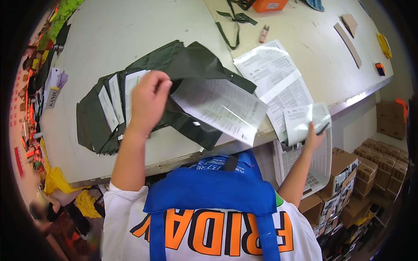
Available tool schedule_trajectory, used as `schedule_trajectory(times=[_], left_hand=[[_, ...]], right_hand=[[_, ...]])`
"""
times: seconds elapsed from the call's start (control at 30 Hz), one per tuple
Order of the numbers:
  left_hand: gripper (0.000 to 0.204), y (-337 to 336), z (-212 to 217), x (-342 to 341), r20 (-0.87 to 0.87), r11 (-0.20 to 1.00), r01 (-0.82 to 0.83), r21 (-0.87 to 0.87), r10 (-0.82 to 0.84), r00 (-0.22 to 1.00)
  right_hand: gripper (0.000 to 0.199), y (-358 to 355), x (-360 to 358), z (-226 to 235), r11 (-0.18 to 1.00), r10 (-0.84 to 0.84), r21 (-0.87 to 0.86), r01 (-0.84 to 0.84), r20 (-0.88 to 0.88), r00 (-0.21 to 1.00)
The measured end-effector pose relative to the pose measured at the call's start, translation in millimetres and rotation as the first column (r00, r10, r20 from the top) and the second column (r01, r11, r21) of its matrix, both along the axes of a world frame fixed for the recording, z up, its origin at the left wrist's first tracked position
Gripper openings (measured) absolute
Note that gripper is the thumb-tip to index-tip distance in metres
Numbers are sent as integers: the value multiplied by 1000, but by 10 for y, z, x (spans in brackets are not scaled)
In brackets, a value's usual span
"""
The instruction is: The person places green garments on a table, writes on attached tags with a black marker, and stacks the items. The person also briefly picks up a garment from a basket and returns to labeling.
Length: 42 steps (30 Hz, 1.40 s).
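Note:
Layered dark green fabric pieces (196,61) lie on the table in front of me. My left hand (150,98) is closed in a pinch at a lifted dark green flap near the middle of the layers. Under that flap a printed sheet (222,104) lies at a slant, its lower corner reaching toward the table edge. Several white paper slips (108,108) stick out between the layers on the left. In my right hand (315,138) is a glossy printed sheet (300,119), gripped at its right side above a white basket (300,167). Something dark shows beside those fingers; its kind is unclear.
More printed sheets (274,74) lie right of the fabric. Farther back are small red-handled snips (264,33), dark green straps (235,32) and an orange box (269,5). Cardboard strips (348,45) rest at the far right. Cartons (344,169) stand beside the basket.

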<state>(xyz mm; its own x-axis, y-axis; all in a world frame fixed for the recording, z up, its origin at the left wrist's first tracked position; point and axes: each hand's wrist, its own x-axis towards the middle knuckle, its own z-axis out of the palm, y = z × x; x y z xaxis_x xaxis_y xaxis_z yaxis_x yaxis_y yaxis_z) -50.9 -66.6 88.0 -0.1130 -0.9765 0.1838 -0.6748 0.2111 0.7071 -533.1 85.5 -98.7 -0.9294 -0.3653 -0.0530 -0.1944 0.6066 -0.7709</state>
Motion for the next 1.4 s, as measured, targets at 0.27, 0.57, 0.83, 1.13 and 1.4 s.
schedule_trajectory(times=[0.27,0.57,0.83,1.13,1.4], left_hand=[[12,262,1457,1214,-89,812,-339,-475,339,937],[15,630,672,2873,417,711,-416,-568,684,599],[28,650,-1078,1446,160,933,-358,47,347,924],[50,865,-1479,-312,431,994,106,31,-109,896],[35,705,-1495,-193,331,979,206,10,-198,923]], right_hand=[[63,-453,561,1453,947,309,-50,-316,-112,944],[89,-1404,2218,1279,484,789,577,-658,38,614],[82,-1058,1229,596,718,605,500,-484,-103,790],[65,-1557,1190,445,615,659,554,-562,31,752],[31,-1332,882,532,748,591,135,-649,308,745]])
